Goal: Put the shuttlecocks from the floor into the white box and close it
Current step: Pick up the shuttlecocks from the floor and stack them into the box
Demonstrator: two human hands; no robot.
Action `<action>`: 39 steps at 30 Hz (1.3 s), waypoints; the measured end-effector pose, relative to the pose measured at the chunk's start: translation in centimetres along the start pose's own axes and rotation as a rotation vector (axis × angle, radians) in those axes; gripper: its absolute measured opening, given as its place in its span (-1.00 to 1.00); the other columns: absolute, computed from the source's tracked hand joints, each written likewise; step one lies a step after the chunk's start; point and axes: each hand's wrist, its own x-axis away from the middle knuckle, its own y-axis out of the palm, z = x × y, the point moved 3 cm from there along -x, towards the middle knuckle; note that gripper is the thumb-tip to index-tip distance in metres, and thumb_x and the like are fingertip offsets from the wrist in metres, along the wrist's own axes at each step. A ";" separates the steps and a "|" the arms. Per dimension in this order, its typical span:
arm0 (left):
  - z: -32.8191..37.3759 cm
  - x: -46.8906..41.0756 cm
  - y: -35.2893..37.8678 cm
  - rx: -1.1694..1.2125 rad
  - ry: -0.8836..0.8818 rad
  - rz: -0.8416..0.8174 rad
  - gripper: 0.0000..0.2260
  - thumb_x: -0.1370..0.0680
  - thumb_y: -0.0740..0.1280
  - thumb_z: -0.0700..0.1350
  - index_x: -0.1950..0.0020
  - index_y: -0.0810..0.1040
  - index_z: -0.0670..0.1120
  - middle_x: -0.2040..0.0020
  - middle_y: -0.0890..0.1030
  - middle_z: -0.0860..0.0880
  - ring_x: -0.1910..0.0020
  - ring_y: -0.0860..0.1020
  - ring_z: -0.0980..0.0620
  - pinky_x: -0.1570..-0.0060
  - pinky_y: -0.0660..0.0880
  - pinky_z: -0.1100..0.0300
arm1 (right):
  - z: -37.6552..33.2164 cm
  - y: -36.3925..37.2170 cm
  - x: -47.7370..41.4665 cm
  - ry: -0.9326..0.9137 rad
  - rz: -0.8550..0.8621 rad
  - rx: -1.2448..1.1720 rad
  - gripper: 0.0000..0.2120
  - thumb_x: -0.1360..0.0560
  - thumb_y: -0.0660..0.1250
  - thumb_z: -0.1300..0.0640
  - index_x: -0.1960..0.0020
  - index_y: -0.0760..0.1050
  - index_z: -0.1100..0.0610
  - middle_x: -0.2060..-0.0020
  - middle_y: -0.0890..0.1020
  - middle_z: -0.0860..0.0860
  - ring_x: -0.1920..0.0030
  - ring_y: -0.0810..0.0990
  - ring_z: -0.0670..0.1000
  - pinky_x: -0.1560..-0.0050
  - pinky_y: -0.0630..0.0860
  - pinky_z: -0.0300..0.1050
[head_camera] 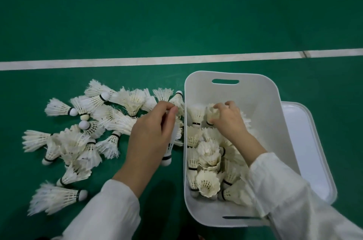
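Several white feather shuttlecocks [82,133] lie scattered on the green floor to the left of the open white box [261,106]. More shuttlecocks [208,161] fill the near half of the box. My left hand [151,135] hovers just left of the box and pinches a shuttlecock [169,151] that hangs cork down. My right hand [227,120] is inside the box, its fingers curled round the feathers of another shuttlecock [213,114] that it holds at the far end of the pile.
The box's white lid [310,147] lies flat on the floor, partly under the box's right side. A white court line [137,62] crosses the green floor beyond the box.
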 end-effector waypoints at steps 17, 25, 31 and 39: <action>0.6 -0.6 -1.2 -0.053 0.127 -0.019 -0.85 -0.55 0.24 -0.12 -0.06 0.53 -0.10 0.02 0.46 0.08 0.07 0.44 0.19 0.02 0.37 0.42 | -2.3 -6.0 8.4 -0.152 0.118 -0.538 -0.86 -0.44 0.39 0.08 0.22 0.50 0.12 0.25 0.58 -0.04 0.23 0.52 -0.09 0.22 0.43 -0.19; -11.8 0.6 -3.3 -0.321 -0.275 -0.163 -0.84 -0.53 0.28 -0.16 -0.09 0.52 -0.13 -0.01 0.50 -0.04 0.08 0.54 -0.03 0.06 0.44 0.12 | 2.0 -1.5 -1.3 0.009 0.207 -0.077 -0.76 -0.57 0.20 0.11 -0.10 0.54 0.23 -0.06 0.50 0.17 -0.04 0.51 0.20 0.01 0.34 -0.11; -15.4 0.6 -2.7 -0.362 -0.338 -0.177 -0.70 -0.51 0.31 -0.19 -0.23 0.45 -0.19 -0.15 0.47 -0.15 0.00 0.53 -0.14 -0.06 0.45 0.02 | 1.2 -0.4 -1.6 0.061 0.077 -0.003 -0.72 -0.56 0.20 0.05 -0.18 0.52 0.15 -0.20 0.39 0.17 -0.23 0.40 0.21 -0.23 0.34 0.00; -17.1 -0.6 -1.0 -0.297 -0.444 -0.190 -0.63 -0.52 0.31 -0.09 -0.28 0.37 -0.20 -0.28 0.29 -0.15 -0.04 0.52 -0.14 -0.17 0.40 0.04 | -10.7 0.0 8.5 -0.382 0.042 -0.074 -0.88 -0.54 0.23 0.11 0.00 0.50 0.13 0.05 0.39 -0.02 0.16 0.46 -0.04 0.14 0.46 -0.19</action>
